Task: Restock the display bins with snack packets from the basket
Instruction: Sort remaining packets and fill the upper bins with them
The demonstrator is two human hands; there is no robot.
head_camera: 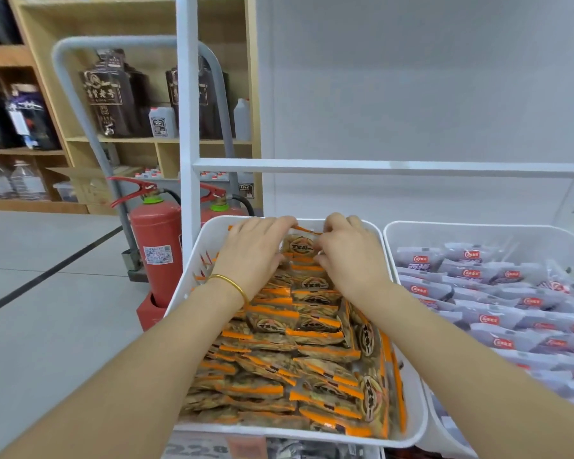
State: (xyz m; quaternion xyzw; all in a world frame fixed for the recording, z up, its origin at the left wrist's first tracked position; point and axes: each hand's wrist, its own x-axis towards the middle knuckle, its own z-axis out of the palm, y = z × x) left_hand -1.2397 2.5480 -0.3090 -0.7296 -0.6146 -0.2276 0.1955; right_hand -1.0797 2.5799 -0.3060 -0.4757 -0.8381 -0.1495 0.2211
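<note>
One orange-edged snack packet [300,245], pinched by left hand [251,256] and right hand [349,258], is seemingly being seated far in the white plastic bin [413,385], release pending.

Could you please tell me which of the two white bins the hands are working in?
The left bin of orange packets: the left hand and right hand grip packets at its far end. The right bin holds purple packets, untouched.

Off to the left, a red metal fire extinguisher [158,246] stands on the grey tiled floor [47,326], with a curved grey metal trolley handle [80,104] just behind it. The pale wooden shelf unit [35,54] further back holds big dark brown jars [108,94] and a small white plastic jug [162,122].
</note>
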